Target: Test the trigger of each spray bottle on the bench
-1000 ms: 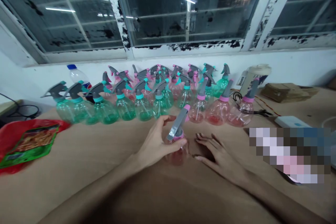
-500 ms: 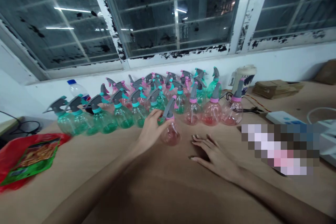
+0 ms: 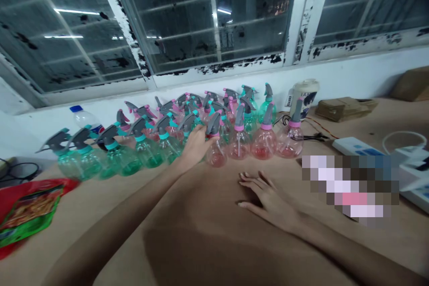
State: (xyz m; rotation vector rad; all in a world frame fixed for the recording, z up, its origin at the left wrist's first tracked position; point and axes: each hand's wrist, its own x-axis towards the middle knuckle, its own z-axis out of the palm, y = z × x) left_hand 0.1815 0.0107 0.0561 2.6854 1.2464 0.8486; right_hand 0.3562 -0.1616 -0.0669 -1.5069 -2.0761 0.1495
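Observation:
My left hand is closed around the neck of a pink spray bottle with a grey trigger head. This bottle stands upright in the front row, just left of another pink spray bottle. Left of my hand runs a line of green spray bottles with grey heads and teal collars; the nearest one is partly hidden by my fingers. My right hand lies on the tabletop with its fingers spread, holding nothing.
More spray bottles crowd behind, against the wall. A cola bottle stands at left, a red bag with a green packet before it. At right are a paper cup, brown cardboard, cables, a white power strip and a blurred-out item.
My left hand has carried the pink spray bottle away from me, from mid-table into the front row. My right hand stays flat on the table. The view has shifted slightly.

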